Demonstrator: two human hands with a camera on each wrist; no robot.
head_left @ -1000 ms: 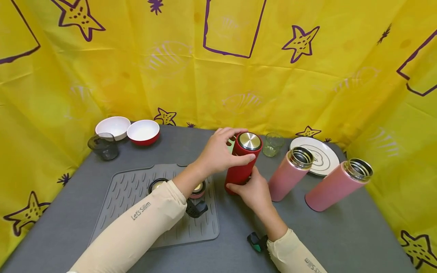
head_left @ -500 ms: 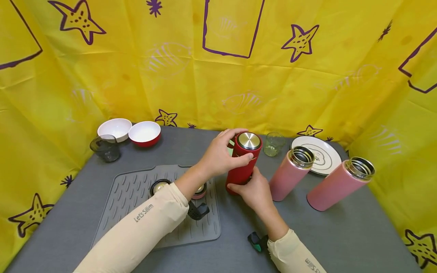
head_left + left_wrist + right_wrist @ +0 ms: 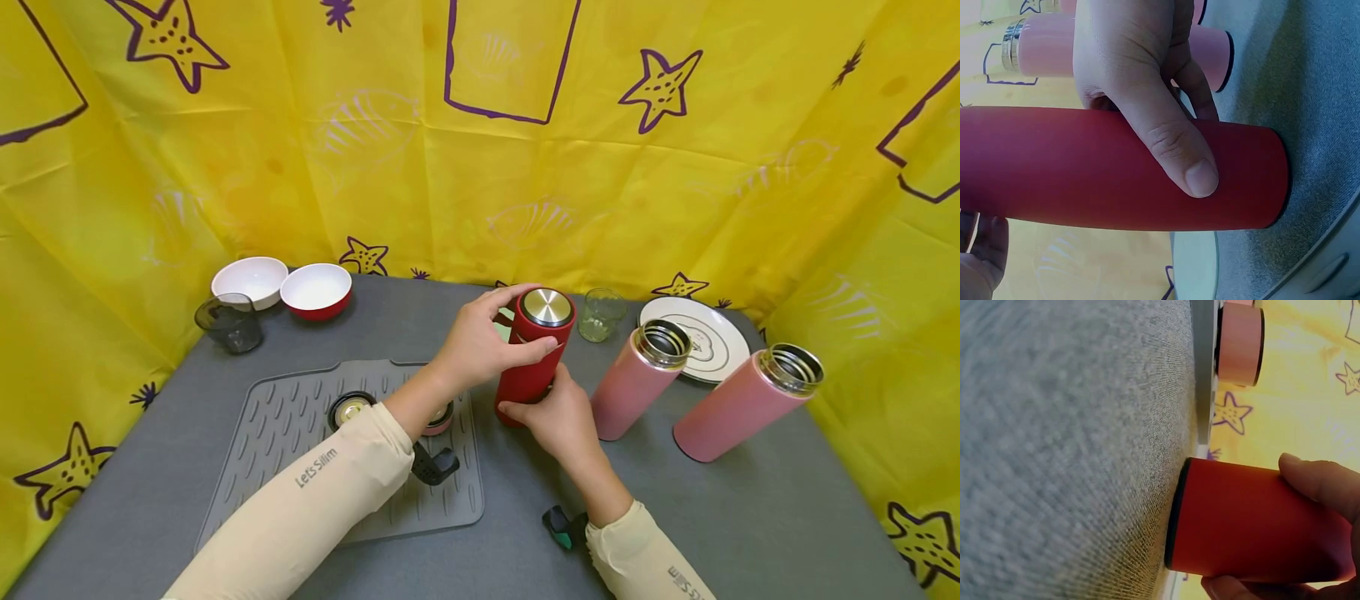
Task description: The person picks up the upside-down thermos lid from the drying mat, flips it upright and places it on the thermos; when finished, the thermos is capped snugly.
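Note:
A red thermos (image 3: 528, 379) stands upright near the middle of the table, a lid with a shiny steel top (image 3: 547, 307) on it. My left hand (image 3: 480, 337) grips it around the lid end, thumb across the near side. Lower down, my right hand (image 3: 558, 417) holds the body, its thumb lying along the red wall in the left wrist view. The dark base rim (image 3: 1177, 512) sits right at the grey cloth. Two pink thermoses, a nearer one (image 3: 628, 387) and a farther-right one (image 3: 738, 408), stand uncapped, steel mouths up, to the right.
Two lids, one black-rimmed (image 3: 350, 408) and one pink-sided (image 3: 437, 421), lie on the grey ribbed mat (image 3: 277, 425), partly behind the left arm. Two bowls (image 3: 315, 287) and a dark glass (image 3: 228, 323) stand back left. A clear glass (image 3: 602, 315) and white plate (image 3: 708, 333) are behind the thermoses.

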